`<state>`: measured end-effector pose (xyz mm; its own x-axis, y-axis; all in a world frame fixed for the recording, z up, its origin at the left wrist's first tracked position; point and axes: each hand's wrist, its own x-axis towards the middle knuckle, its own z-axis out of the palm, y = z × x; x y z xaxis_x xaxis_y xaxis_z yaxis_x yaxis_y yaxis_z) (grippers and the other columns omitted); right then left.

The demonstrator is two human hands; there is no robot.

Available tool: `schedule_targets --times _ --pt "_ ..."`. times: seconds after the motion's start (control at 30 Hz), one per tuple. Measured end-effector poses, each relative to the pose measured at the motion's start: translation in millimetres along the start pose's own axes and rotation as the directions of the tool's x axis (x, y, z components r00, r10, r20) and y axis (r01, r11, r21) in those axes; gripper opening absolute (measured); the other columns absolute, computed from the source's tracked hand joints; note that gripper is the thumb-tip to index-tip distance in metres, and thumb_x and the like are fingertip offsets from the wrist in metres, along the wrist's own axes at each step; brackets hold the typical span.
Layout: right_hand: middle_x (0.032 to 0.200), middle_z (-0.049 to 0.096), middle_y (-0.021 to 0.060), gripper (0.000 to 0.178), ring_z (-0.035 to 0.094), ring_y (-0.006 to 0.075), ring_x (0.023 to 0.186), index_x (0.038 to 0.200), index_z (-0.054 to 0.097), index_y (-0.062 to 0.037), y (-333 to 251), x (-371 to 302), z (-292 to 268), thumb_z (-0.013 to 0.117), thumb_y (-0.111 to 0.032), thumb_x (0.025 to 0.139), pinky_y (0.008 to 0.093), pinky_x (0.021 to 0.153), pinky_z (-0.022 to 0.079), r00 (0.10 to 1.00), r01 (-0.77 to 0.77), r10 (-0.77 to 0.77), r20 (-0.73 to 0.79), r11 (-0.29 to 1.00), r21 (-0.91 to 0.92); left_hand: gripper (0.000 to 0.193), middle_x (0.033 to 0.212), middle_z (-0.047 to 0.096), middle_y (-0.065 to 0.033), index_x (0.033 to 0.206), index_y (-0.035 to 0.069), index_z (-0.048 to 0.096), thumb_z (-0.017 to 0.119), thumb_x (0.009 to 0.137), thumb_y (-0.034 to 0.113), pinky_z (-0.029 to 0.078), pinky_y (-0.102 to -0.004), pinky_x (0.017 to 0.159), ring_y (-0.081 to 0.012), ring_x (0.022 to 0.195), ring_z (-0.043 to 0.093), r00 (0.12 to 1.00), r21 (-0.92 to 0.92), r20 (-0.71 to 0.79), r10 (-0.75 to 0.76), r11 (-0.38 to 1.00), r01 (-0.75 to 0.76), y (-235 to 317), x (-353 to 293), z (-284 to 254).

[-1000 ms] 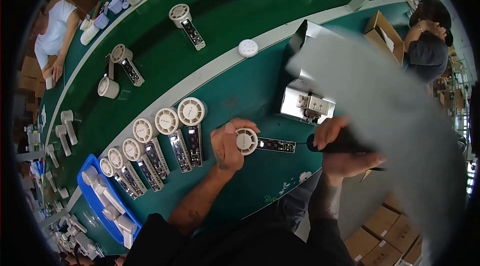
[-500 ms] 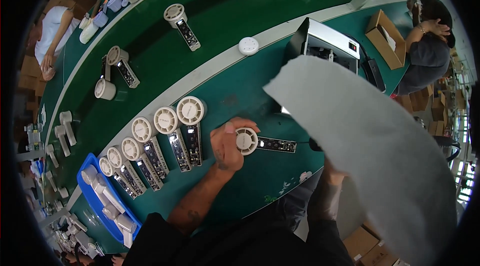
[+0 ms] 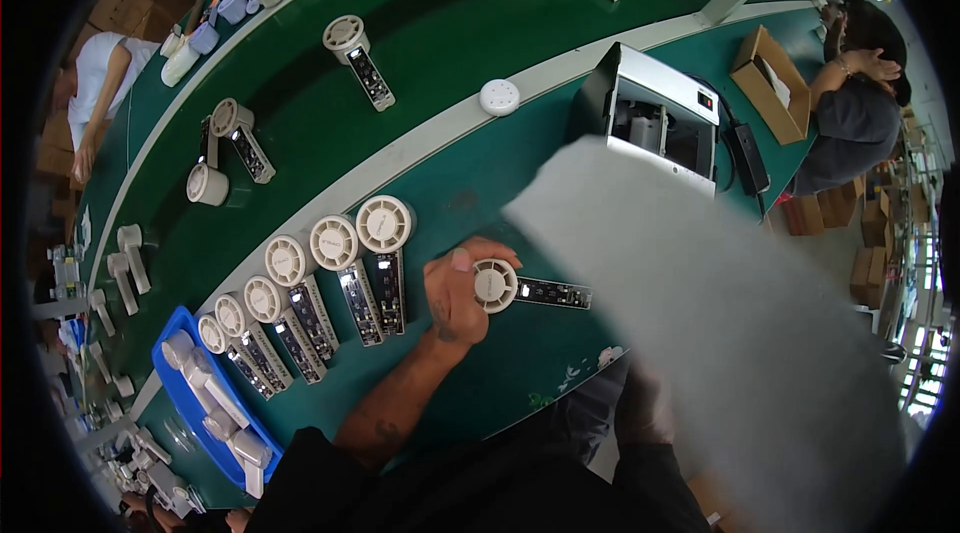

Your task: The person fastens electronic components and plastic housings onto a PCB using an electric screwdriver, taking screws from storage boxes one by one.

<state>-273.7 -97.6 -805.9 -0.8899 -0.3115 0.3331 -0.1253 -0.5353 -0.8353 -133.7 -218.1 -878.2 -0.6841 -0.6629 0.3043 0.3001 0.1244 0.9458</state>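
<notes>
My left hand (image 3: 457, 293) is closed round the round white head of a handheld fan (image 3: 495, 286). The fan lies on the green bench, its handle pointing right with the circuit board exposed. My right forearm (image 3: 645, 403) comes up from the lower edge. A large, blurred grey sheet-like shape (image 3: 700, 333) covers my right hand, so its fingers and anything in them are hidden. Left of my left hand stands a slanting row of similar fans (image 3: 383, 225), heads away from me and boards showing.
A blue tray (image 3: 172, 383) of white parts sits at the left. Several fans (image 3: 345, 33) lie on the green belt beyond the pale rail. A white perforated disc (image 3: 499, 98), a metal-cased machine (image 3: 665, 83) and a cardboard box (image 3: 745, 63) stand farther back. Co-workers (image 3: 860, 123) sit around.
My right forearm has drawn back toward me. A dark tool at the fan's handle end is no longer visible. The grey shape has shifted down and left. Fans on the belt have slid slightly left.
</notes>
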Motion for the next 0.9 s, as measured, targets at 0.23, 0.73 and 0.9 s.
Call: schedule_targets --times 0.23,0.73,0.9 --pt "0.072 0.062 0.0103 0.096 0.061 0.0205 0.055 0.123 0.05 -0.0034 -23 40 -6 0.058 -0.087 0.076 0.0287 0.05 0.051 0.991 0.056 -0.061 0.118 0.998 0.04 0.057 0.079 0.07 -0.016 0.088 -0.008 0.068 0.026 0.108 0.025 0.054 -0.0312 0.061 -0.0205 0.064 0.066 0.999 -0.003 -0.022 0.022 1.0 -0.023 5 -2 4" --pt "0.065 0.05 0.0104 0.1 0.049 0.0219 0.05 0.086 0.054 0.0022 -48 -13 41 0.026 -0.094 0.081 0.0331 0.049 0.044 0.986 0.0 0.009 0.169 0.999 -0.052 0.049 0.083 0.072 -0.0155 0.105 -0.01 0.065 0.029 0.108 0.023 0.056 -0.0298 0.065 -0.0177 0.069 0.068 0.994 -0.037 0.008 0.108 0.993 -0.108 8 -2 6" --pt "0.064 0.053 0.0115 0.103 0.048 0.0227 0.05 0.075 0.049 -0.001 -49 -23 64 0.023 -0.1 0.074 0.035 0.051 0.042 0.958 -0.063 0.135 0.251 0.96 -0.272 0.048 0.084 0.072 -0.0151 0.11 -0.009 0.064 0.03 0.109 0.024 0.056 -0.0298 0.064 -0.0175 0.069 0.068 0.991 -0.024 0.026 0.134 0.991 -0.134 9 -4 7"
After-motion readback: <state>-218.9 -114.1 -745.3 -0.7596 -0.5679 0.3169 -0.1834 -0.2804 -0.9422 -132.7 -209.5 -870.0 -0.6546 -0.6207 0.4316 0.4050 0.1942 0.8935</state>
